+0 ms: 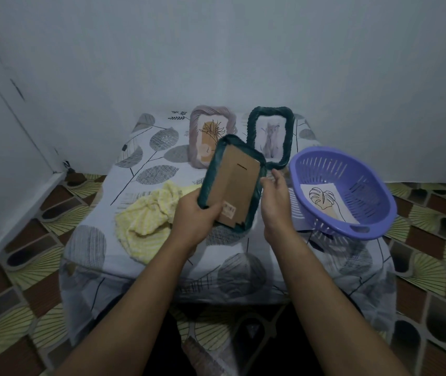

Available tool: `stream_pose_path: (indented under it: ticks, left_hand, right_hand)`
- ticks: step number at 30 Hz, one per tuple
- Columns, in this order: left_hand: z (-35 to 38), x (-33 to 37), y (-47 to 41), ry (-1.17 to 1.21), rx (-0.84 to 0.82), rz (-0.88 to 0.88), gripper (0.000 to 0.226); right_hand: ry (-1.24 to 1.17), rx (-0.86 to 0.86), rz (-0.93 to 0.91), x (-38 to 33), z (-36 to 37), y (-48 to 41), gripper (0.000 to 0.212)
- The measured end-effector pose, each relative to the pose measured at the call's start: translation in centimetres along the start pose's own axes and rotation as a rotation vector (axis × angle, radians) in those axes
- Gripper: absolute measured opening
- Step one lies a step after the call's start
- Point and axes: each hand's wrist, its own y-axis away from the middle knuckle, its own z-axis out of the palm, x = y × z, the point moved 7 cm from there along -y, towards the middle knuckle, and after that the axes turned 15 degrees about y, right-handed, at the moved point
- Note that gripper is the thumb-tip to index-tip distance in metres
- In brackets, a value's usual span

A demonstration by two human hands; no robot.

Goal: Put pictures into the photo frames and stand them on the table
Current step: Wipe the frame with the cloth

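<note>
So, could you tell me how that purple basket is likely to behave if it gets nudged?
The purple basket looks like thin slotted plastic, so probably light. It appears tilted, so it may rock or tip. The loose picture inside could slide.

Both forearms reach forward; left grip (197, 213) clasps the frame (236, 185), right grip (276, 198) relaxed alongside.

Pale grey walls (216, 50), fan-patterned tile floor (26, 253) — dim light, leaf-print cloth-covered table (146, 147).
</note>
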Motion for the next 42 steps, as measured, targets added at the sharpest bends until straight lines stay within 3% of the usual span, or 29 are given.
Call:
stream_pose_path:
  ticks: [7, 12, 16, 20, 23, 26, 30, 37, 42]
  left_hand:
    - [0.2, -2.5, 0.7, 0.545, 0.069, -0.194, 0.02]
    - [-0.4, -3.8, 0.7, 0.573, 0.077, -0.192, 0.034]
    - [-0.9, -3.9, 0.7, 0.444, 0.116, -0.143, 0.029]
    - [-1.8, -3.7, 0.4, 0.167, 0.122, -0.056, 0.026]
    - [-1.9, -3.2, 0.4, -0.023, 0.118, 0.011, 0.053]
    - [-2.1, -1.7, 0.7, -0.364, 0.217, 0.183, 0.077]
    - [-0.4, 1.6, 1.0, -0.531, 0.258, 0.399, 0.054]
    - [2.4, 1.7, -0.7, -0.795, 0.065, 0.221, 0.065]
    - [3.1, 2.3, -0.7, -0.822, 0.03, 0.128, 0.068]
  right_hand:
    - [-0.078, -0.07, 0.071, 1.9, 1.3, -0.2, 0.052]
    - [-0.1, -0.132, 0.057, 1.9, 2.4, 0.0, 0.036]
    - [-0.099, -0.166, 0.042, 2.5, 3.4, 0.3, 0.025]
    - [-0.091, -0.156, -0.008, 2.6, 3.3, 0.3, 0.021]
    - [-0.113, -0.142, -0.026, 2.9, 3.2, 0.2, 0.019]
    - [-0.14, -0.127, -0.028, 3.2, 3.2, 0.1, 0.016]
    - [-0.19, -0.122, -0.01, 3.6, 3.4, 0.1, 0.015]
    - [-0.283, -0.105, 0.032, 4.6, 4.0, 0.4, 0.019]
    - [-0.301, -0.092, 0.036, 5.4, 4.1, 0.3, 0.02]
